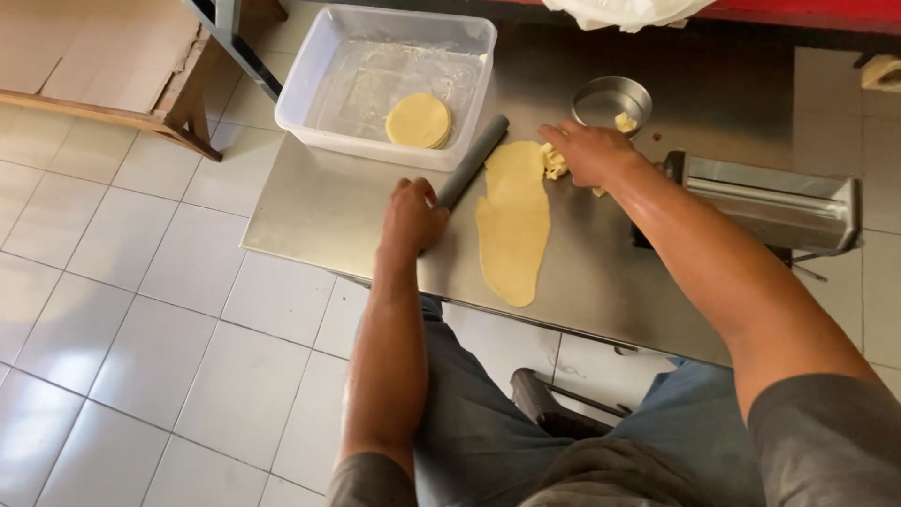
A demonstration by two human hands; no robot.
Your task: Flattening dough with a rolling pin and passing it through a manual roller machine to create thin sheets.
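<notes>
A long flat sheet of pale yellow dough [512, 225] lies on the steel table [310, 207]. My left hand [411, 216] grips the near end of a grey rolling pin [474, 158], which lies slanted just left of the sheet. My right hand [587, 150] rests at the sheet's far end, closed around crumpled scraps of dough [554, 161]. A small round metal cutter ring [611, 100] with a bit of dough inside stands just beyond that hand.
A clear plastic tub [310, 84] at the table's far left holds a stack of round dough discs [419, 120]. A metal dough-rolling machine [779, 202] sits at the right edge. White floor tiles lie below, and a wooden frame [178, 117] at far left.
</notes>
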